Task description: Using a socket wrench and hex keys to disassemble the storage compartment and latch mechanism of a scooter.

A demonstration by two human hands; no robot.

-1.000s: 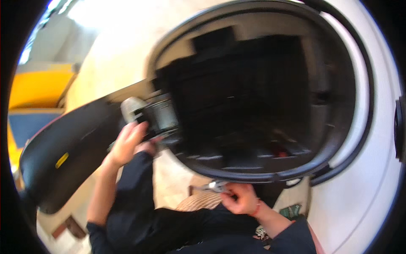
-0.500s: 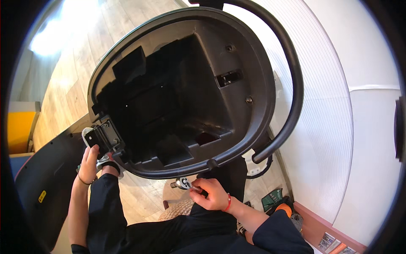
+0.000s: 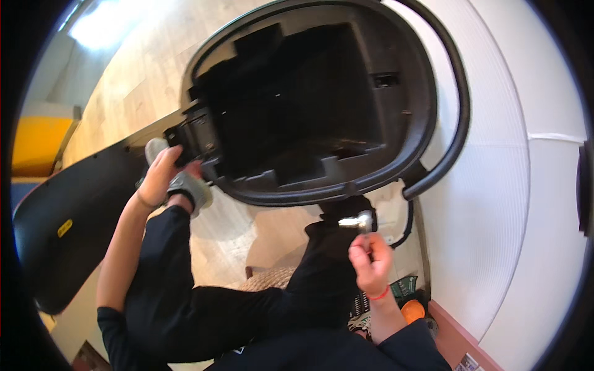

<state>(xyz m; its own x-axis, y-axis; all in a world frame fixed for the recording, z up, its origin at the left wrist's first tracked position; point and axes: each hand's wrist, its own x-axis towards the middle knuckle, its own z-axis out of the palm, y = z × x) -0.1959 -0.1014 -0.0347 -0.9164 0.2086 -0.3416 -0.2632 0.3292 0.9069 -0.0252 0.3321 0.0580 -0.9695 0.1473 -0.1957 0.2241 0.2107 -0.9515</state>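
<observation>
A large black storage bucket (image 3: pixel 294 193), oval-rimmed and deep, stands before me, with the look of a scooter's under-seat compartment. At its left end is a black metal hinge bracket (image 3: pixel 175 143), and my left hand (image 3: pixel 157 178) is closed on it with the thumb on top; the other fingers are partly hidden. My right hand (image 3: pixel 373 266) grips a silver ratchet wrench (image 3: pixel 365 222) by its handle, just off the bucket's near right rim. A socket on the wrench head points left, apart from the bucket.
A long black panel (image 3: pixel 74 204) with a yellow label stretches away to the left. A curved black bar (image 3: pixel 461 99) rounds the bucket's right end, beside a white ribbed wall (image 3: pixel 489 154). Near my right foot lie a green tool case (image 3: pixel 405 285) and an orange object (image 3: pixel 413 311).
My right hand has moved right with the ratchet wrench and turned it upward. The view has shifted, so the bucket appears higher and farther right. My left hand stays at the hinge bracket.
</observation>
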